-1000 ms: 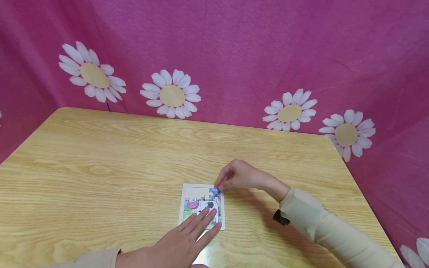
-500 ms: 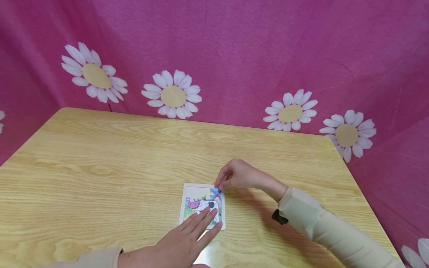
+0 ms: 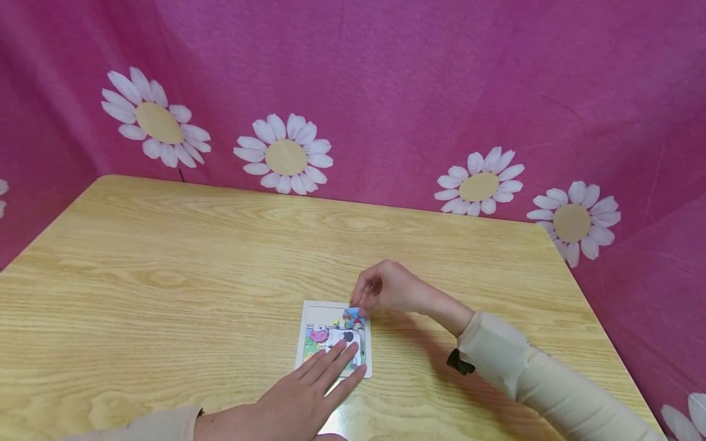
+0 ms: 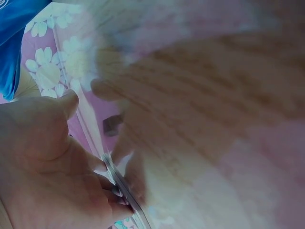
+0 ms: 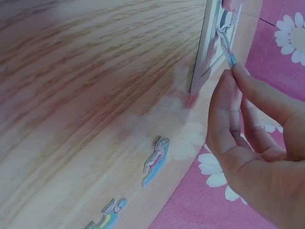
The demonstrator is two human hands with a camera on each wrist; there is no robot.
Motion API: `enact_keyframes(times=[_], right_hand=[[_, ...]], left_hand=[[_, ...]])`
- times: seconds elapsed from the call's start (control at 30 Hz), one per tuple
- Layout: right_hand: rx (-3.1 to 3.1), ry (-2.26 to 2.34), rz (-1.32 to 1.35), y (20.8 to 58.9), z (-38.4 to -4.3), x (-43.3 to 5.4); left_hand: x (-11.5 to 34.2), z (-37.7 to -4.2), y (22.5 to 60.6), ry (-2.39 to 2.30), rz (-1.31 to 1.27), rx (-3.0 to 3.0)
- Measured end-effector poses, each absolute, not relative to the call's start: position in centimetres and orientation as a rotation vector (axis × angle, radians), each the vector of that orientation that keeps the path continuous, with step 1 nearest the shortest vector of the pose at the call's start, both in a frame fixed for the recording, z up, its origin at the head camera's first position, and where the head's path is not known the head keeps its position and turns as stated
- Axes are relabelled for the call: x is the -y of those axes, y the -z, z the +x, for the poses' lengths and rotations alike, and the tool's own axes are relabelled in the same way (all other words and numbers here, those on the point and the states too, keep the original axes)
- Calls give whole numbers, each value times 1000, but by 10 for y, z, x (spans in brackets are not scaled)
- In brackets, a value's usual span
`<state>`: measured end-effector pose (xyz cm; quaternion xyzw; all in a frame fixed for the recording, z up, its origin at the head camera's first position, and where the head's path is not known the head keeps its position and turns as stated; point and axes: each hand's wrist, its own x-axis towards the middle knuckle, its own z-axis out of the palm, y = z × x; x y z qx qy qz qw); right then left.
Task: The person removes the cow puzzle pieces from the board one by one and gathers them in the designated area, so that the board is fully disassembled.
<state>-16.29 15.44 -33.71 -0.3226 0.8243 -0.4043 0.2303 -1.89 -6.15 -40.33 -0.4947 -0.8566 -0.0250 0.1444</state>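
Observation:
A small jigsaw puzzle in a white tray (image 3: 301, 337) lies on the table, with a cow picture (image 3: 333, 338) made of joined pieces. Bare white tray floor shows at its upper left. My left hand (image 3: 295, 395) rests with straight fingers across the lower part of the puzzle, hiding some of it. At the upper right corner my right hand (image 3: 390, 289) pinches a blue and red puzzle piece (image 3: 353, 316) between thumb and forefinger. In the right wrist view this piece (image 5: 229, 53) is tilted, its far end over the tray.
Two loose puzzle pieces, one (image 5: 156, 161) nearer the tray and another (image 5: 108, 214) farther off, lie on the wooden table (image 3: 193, 275) in the right wrist view. Behind the table hangs a pink cloth (image 3: 380, 104) with white daisies.
The blue and red piece, lower in the tray's upper right corner before, now tips up and has shifted slightly left with my right fingers. My left hand stays in place.

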Motion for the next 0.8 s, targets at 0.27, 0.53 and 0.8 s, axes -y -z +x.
enact_keyframes(times=[0.27,0.53,0.8], right_hand=[[-2244,1120,-828,336,-158,-154],[-2261,1143,-807,338,-154,-154],[-2279,1209,-771,331,-159,-173]], left_hand=[[62,-19,404,74,-1431,2461],[61,-18,403,61,-1418,2450],[61,-18,403,37,-1411,2449]])
